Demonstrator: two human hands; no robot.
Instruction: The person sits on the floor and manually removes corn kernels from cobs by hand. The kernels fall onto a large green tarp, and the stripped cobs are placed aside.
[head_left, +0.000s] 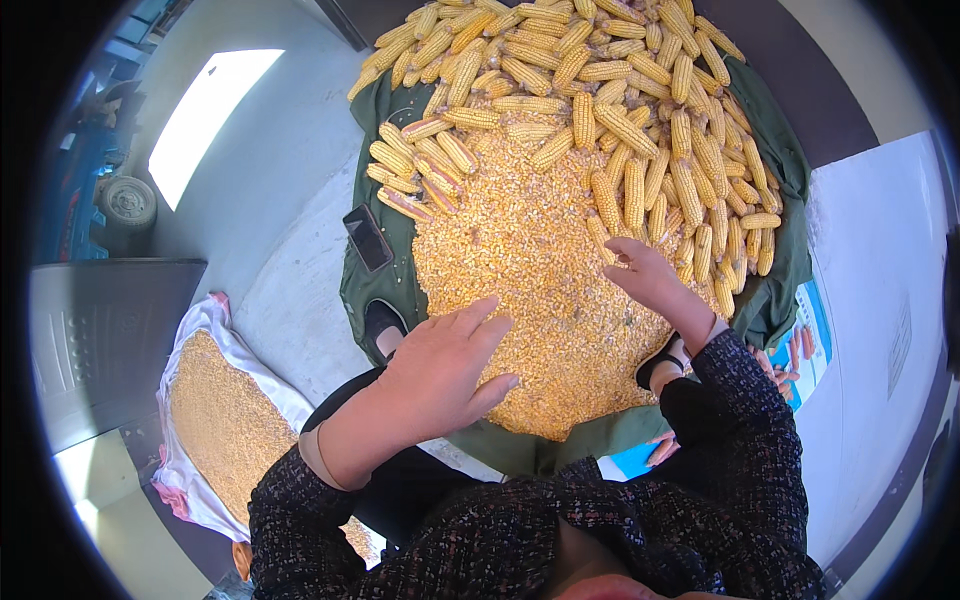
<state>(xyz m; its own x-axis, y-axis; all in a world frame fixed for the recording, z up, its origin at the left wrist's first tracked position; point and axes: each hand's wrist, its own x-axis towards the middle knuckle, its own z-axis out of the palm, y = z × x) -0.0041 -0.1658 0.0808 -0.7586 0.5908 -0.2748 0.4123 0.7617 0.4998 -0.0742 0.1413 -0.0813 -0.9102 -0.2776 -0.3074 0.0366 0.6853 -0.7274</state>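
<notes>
My left hand hovers over the near left part of a heap of loose corn kernels, fingers apart and nothing visible in it. My right hand is farther out on the right, its fingers spread near the tip of a corn cob; no cob shows in its grasp. Many whole yellow cobs are piled at the back and right of the kernels. At the heap's left edge lies a small group of cobs, some with reddish strips bare of kernels. All of it rests on a dark green cloth.
A black phone lies on the cloth's left side. My feet in dark shoes are at both sides of the kernels. At lower left, a white and pink cloth holds fine golden grain. Reddish cobs lie at the right.
</notes>
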